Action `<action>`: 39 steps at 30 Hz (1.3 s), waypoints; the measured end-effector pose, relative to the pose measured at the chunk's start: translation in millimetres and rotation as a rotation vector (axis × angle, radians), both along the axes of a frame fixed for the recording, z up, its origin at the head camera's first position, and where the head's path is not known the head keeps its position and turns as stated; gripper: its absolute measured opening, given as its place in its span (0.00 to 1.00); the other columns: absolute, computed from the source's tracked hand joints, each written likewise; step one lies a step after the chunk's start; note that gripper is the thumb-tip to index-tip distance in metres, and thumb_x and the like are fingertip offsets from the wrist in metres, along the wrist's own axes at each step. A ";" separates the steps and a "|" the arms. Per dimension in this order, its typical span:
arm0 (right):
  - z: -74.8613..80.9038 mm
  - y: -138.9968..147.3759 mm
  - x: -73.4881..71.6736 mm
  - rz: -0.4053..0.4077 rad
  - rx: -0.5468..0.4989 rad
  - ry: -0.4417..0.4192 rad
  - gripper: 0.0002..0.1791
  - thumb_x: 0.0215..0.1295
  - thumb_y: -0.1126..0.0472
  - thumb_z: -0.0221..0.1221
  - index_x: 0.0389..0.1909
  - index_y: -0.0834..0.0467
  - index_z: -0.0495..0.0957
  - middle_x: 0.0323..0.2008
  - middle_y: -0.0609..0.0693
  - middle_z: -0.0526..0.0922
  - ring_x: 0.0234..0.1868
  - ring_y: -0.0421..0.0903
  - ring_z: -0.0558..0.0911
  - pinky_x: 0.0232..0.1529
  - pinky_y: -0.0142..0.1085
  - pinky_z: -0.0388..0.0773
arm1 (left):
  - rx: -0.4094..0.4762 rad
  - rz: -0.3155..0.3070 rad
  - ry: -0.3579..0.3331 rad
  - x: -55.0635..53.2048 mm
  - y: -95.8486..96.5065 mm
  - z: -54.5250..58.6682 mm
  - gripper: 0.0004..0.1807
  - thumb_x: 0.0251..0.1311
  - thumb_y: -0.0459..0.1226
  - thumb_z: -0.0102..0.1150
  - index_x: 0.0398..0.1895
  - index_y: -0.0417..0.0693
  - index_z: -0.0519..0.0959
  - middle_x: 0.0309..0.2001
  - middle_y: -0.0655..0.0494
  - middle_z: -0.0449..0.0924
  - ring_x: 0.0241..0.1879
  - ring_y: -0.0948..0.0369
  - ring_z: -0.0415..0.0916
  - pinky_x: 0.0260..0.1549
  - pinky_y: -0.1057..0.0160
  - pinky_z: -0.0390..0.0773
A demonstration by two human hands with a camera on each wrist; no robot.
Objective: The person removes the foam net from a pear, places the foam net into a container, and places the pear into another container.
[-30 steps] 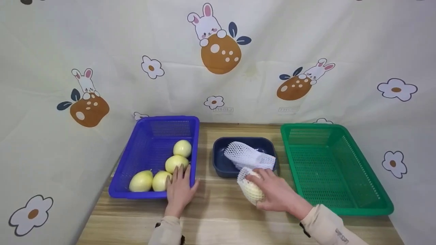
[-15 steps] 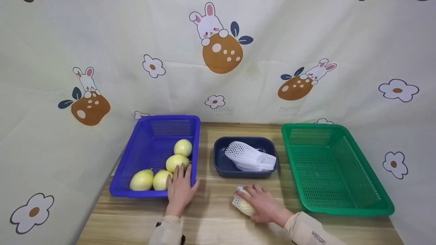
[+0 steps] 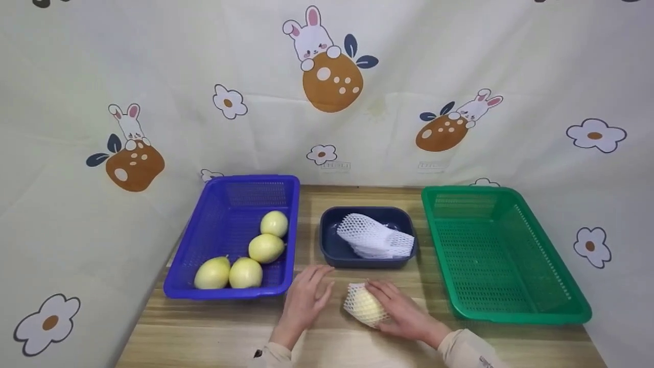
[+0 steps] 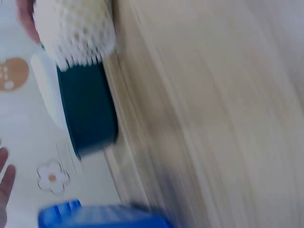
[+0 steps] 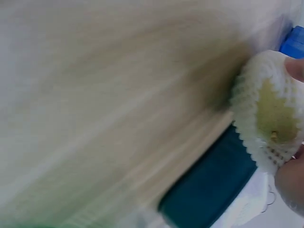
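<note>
My right hand [image 3: 404,313] grips a pale yellow pear [image 5: 275,114] dressed in a white foam net sleeve [image 3: 357,305], low over the table in front of the small dark blue bin. In the right wrist view the pear's stem end shows through the sleeve's opening. My left hand [image 3: 305,299] is just left of the sleeved pear, fingers loosely extended, holding nothing and apart from it. Several bare pears [image 3: 245,273] lie in the blue basket [image 3: 176,271]. More foam net sleeves [image 3: 370,237] lie heaped in the dark blue bin [image 3: 329,255].
At the right stands a green perforated basket [image 3: 516,316], with nothing visible inside it. The wood-grain table [image 3: 337,347] runs back to a hanging cloth [image 3: 388,122] printed with rabbits and flowers, which also closes off both sides.
The right hand has brought the sleeved pear from the bin's front edge down toward the table's front. My left hand has left the blue basket and moved right, toward the pear.
</note>
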State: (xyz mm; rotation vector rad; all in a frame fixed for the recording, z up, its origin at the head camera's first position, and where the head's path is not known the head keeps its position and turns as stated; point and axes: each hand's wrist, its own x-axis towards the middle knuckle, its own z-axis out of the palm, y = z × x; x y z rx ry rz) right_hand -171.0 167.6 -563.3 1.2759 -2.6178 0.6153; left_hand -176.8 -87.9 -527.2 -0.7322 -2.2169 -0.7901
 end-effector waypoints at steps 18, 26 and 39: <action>-17.5 16.1 9.8 -0.061 -0.151 -0.056 0.44 0.49 0.46 0.62 0.62 0.64 0.58 0.58 0.60 0.65 0.53 0.54 0.69 0.49 0.46 0.68 | -0.006 -0.175 -0.693 17.9 41.0 -35.3 0.24 0.54 0.42 0.57 0.52 0.41 0.69 0.48 0.47 0.72 0.47 0.52 0.70 0.48 0.56 0.67; -20.2 22.2 8.6 -0.025 -0.265 0.079 0.32 0.48 0.55 0.64 0.55 0.62 0.70 0.52 0.56 0.72 0.48 0.52 0.74 0.45 0.44 0.71 | -0.001 -0.202 -0.623 17.7 47.1 -31.0 0.23 0.53 0.41 0.58 0.52 0.42 0.70 0.48 0.49 0.73 0.47 0.54 0.71 0.47 0.58 0.68; -29.7 25.9 11.1 -0.061 -0.270 0.032 0.34 0.49 0.55 0.64 0.58 0.60 0.66 0.54 0.55 0.70 0.50 0.51 0.73 0.47 0.42 0.70 | 0.248 -0.209 -0.730 16.7 49.4 -39.3 0.15 0.61 0.34 0.48 0.51 0.41 0.69 0.45 0.48 0.76 0.39 0.60 0.76 0.39 0.62 0.74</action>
